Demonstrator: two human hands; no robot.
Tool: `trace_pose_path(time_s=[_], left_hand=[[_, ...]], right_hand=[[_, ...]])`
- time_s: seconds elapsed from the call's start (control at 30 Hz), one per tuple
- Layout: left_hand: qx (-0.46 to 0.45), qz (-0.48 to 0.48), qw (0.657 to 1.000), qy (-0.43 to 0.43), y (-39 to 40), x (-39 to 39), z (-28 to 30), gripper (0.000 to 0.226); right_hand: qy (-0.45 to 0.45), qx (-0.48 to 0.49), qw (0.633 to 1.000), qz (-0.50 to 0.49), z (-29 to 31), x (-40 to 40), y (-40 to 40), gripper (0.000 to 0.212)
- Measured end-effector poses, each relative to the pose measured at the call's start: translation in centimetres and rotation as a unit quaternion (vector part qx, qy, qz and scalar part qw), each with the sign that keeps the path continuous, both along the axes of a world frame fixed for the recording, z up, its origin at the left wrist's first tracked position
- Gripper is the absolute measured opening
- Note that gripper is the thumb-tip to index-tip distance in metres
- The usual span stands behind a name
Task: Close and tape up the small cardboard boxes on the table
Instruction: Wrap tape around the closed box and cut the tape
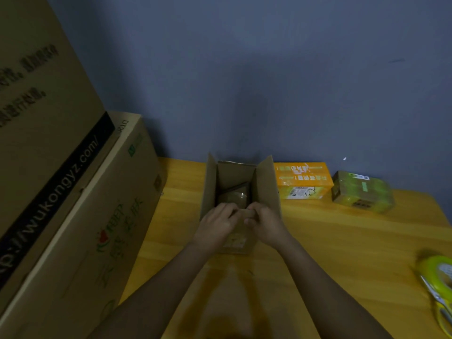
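Note:
A small brown cardboard box (266,189) stands open in the middle of the wooden table (342,241), its two side flaps upright. Something wrapped and dark lies inside it. My left hand (216,222) and my right hand (265,225) meet at the box's near edge, fingers curled over the near flap (247,212). A roll of yellow-green tape (437,270) lies at the right edge of the table, with scissors (437,302) in front of it.
An orange printed box (303,179) and a taped brown box (362,192) sit at the back right against the blue wall. Two large cardboard cartons (80,216) fill the left side, stacked next to the table.

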State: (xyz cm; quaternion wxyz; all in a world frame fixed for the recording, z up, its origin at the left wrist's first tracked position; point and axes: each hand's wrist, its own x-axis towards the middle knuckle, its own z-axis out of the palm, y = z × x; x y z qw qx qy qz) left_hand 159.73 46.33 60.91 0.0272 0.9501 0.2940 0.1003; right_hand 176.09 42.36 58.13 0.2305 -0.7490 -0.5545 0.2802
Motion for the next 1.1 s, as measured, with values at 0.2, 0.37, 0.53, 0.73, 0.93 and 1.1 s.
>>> trace_pose_path(time_s=[0.2, 0.37, 0.53, 0.73, 0.93, 1.1], left_hand=[[0.013, -0.004, 1.0, -0.012, -0.3, 0.3, 0.1, 0.054], [0.023, 0.011, 0.999, -0.023, -0.1, 0.8, -0.1, 0.051], [0.006, 0.05, 0.999, -0.019, 0.2, 1.5, -0.2, 0.025], [-0.058, 0.09, 0.994, 0.03, 1.8, 2.8, -0.5, 0.017], [-0.118, 0.087, 0.985, 0.094, 2.3, 3.1, 0.2, 0.016], [-0.179, 0.059, 0.973, 0.13, 2.7, 2.7, 0.8, 0.015]], right_hand=[[-0.002, 0.015, 1.0, 0.012, 0.1, 0.0, -0.3, 0.014], [-0.013, 0.025, 1.0, 0.01, 0.1, -0.1, -0.6, 0.011], [-0.014, 0.042, 0.999, 0.005, 0.3, -0.1, -1.0, 0.018], [-0.024, 0.061, 0.997, 0.028, 0.3, 0.2, -1.3, 0.01], [-0.051, 0.054, 0.996, 0.038, 0.4, 0.3, -1.3, 0.012], [-0.072, 0.053, 0.995, 0.045, 0.5, 0.2, -1.4, 0.018]])
